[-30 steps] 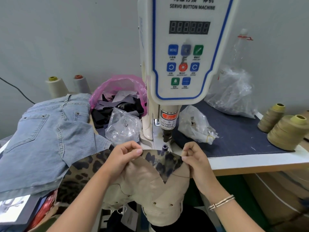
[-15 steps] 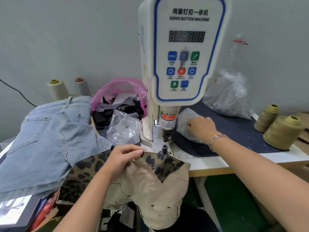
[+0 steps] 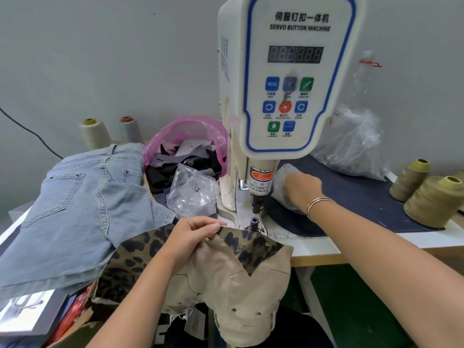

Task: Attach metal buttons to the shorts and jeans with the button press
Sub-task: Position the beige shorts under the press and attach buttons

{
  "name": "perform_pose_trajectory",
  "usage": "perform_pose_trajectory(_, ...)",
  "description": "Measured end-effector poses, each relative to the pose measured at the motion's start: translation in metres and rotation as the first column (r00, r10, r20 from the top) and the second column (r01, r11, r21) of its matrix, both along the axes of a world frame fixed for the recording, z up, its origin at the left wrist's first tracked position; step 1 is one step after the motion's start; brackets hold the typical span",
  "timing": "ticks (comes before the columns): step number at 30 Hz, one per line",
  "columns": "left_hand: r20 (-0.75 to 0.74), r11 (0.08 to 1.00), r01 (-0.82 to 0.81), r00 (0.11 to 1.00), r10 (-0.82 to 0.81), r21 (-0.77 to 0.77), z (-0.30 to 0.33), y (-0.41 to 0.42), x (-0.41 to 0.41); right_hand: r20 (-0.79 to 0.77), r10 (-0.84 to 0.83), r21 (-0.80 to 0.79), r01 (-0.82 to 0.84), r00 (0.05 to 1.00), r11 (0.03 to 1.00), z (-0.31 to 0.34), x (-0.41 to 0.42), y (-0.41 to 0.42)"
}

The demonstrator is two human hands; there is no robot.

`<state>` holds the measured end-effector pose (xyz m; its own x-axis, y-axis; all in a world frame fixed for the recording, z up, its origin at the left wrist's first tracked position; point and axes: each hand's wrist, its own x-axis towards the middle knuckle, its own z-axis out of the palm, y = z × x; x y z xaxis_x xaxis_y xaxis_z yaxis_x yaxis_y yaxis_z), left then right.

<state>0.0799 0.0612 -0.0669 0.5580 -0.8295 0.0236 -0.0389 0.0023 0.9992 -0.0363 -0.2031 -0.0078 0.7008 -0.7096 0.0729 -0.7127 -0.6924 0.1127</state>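
Currently the left hand (image 3: 190,237) sits lower centre of the frame, thumb and forefinger pinching the leopard-lined waistband edge of the beige shorts (image 3: 241,285). That edge lies touching the lower die post (image 3: 254,221) of the button press (image 3: 288,79), just right of the fingertips. The waistband runs left to right across the frame, so a short slide toward frame right should put the fabric over the post. One eyelet or stud already shows at the flap's right corner; which, can't tell.

Right hand (image 3: 302,190) is further up, centre right, reaching past the press ram into a small clear bag (image 3: 281,182) lying on the dark denim mat (image 3: 351,197). Fingers are buried in the plastic: whether they have a button pinched, can't tell. Bag contents aren't readable; judging by the task, loose metal buttons.

Key relation: bag sits just right of and behind the post, so the right hand is the nearer one for loading; the left is committed to holding fabric.

Light blue jeans (image 3: 75,202) lie at frame left, well apart from the press, not held by either hand.
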Motion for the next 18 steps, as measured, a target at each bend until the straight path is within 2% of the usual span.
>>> perform_pose_trajectory(3, -0.008, 1.000, 0.003, 1.000, -0.003, -0.001, 0.000, -0.001, 0.000, 0.005, -0.075, 0.089, 0.074, 0.997, 0.993, 0.002, -0.006, -0.006)
perform_pose_trajectory(7, -0.012, 1.000, -0.002, 1.000, 0.002, -0.003, 0.001, -0.001, 0.000, 0.284, -0.047, 0.156, 0.003, 0.958, 0.988, -0.002, -0.029, -0.009)
perform_pose_trajectory(9, 0.002, 1.000, -0.008, 1.000, 0.008, 0.006, 0.001, 0.000, 0.000, 0.437, -0.085, 0.271, -0.041, 0.895, 0.962, -0.002, -0.040, -0.009)
perform_pose_trajectory(12, 0.014, 1.000, -0.010, 1.000, 0.010, 0.014, 0.003, 0.000, -0.001, 0.623, -0.234, 0.454, -0.102, 0.747, 0.885, 0.001, -0.051, -0.007)
perform_pose_trajectory(15, 0.013, 1.000, -0.018, 1.000, 0.018, 0.018, 0.005, 0.001, -0.002, 0.681, -0.345, 0.570, -0.173, 0.646, 0.803, 0.001, -0.061, 0.001)
perform_pose_trajectory(18, -0.002, 0.999, -0.023, 1.000, 0.023, 0.026, 0.006, 0.000, -0.004, 0.731, -0.400, 0.609, -0.263, 0.554, 0.748, 0.012, -0.071, 0.014)
